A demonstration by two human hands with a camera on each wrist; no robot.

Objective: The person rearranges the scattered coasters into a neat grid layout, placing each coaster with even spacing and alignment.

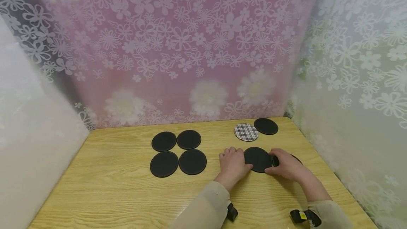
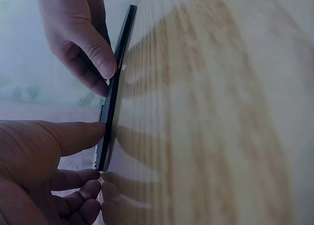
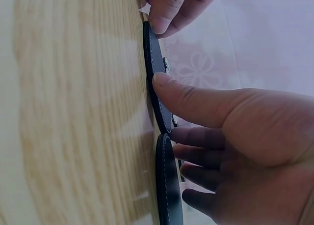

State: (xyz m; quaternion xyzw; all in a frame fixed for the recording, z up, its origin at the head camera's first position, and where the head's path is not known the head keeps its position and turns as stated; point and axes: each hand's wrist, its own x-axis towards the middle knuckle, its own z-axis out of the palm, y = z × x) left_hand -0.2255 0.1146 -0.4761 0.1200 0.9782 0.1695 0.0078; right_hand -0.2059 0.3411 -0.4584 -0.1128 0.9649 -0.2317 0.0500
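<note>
A round black coaster [image 1: 258,159] with stitching around its rim lies on the wooden table between both hands. My left hand [image 1: 231,165] holds its left edge, the thumb at the near side and the other fingers beyond. From the right, my right hand [image 1: 287,166] grips the same coaster by its edge, thumb in front and fingertips toward the back. Under the right hand is a second black coaster [image 3: 169,185], close against the first and mostly hidden in the head view. The left wrist view shows the held coaster [image 2: 114,92] edge-on, close to the tabletop.
Behind the hands lie a white-and-black checked coaster [image 1: 246,132] and another black coaster [image 1: 266,126], touching. Several black coasters [image 1: 164,164] form a two-by-two block on the left. Flowered curtains [image 1: 190,45] hang at the table's back and sides.
</note>
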